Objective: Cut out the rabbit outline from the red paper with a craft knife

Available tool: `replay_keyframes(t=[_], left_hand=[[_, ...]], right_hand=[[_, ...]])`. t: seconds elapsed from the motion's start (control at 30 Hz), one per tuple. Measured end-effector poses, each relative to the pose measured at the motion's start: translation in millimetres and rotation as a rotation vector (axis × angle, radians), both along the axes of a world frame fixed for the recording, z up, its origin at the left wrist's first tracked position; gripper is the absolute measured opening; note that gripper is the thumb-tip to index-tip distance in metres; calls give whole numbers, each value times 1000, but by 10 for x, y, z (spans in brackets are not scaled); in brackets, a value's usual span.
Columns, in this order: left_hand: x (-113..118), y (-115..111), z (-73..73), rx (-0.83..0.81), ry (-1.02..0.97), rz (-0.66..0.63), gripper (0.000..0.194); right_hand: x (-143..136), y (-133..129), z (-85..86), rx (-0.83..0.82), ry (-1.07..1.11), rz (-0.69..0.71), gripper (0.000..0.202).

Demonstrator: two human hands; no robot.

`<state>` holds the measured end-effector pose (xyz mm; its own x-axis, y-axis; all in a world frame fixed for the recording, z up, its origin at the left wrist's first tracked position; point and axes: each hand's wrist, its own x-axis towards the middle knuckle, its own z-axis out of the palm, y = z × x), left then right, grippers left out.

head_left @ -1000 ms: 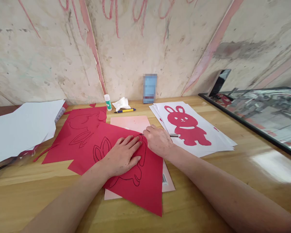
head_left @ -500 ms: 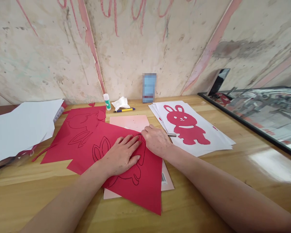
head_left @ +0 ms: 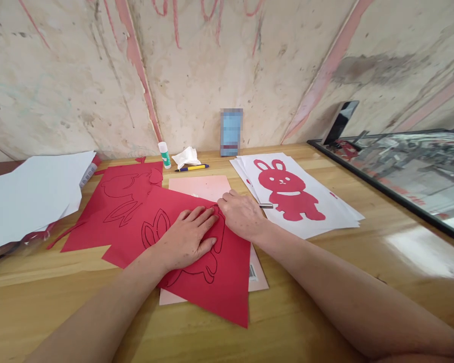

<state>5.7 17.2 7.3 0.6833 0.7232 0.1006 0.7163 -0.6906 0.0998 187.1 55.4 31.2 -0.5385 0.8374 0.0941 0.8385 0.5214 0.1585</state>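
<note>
My left hand lies flat with its fingers spread on a sheet of red paper, which has a rabbit outline drawn in black. In my right hand is a slim silver craft knife; its rear end sticks out behind the hand and its tip is hidden by the fingers. The right fingertips meet the paper at its upper edge, just beside the left fingers. Beneath the red paper lies a pink pad with a barcode.
White sheets with a red rabbit cut-out lie at the right. More red paper and a white paper stack are at the left. Behind stand a glue stick, tissue, yellow-blue pen and phone.
The whole view has shifted slightly, so everything sits a little higher and further left. Both hands keep nearly the same place on the red paper, with the same holds.
</note>
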Motion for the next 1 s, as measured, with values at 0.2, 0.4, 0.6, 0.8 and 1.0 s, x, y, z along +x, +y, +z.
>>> replay_keyframes(t=[0.2, 0.4, 0.6, 0.8, 1.0], left_hand=[[0, 9, -8, 0, -3, 0, 54], [0, 10, 0, -9, -4, -1, 54], [-1, 5, -5, 0, 2, -3, 54], [-3, 4, -9, 8, -4, -2, 53], [1, 4, 4, 6, -2, -1, 53]], right_hand=[[-7, -13, 28, -2, -16, -11, 31], [-4, -23, 16, 17, 8, -14, 30], [-1, -29, 24, 2, 4, -31, 30], [11, -30, 13, -26, 12, -52, 28], [25, -31, 9, -38, 37, -62, 27]])
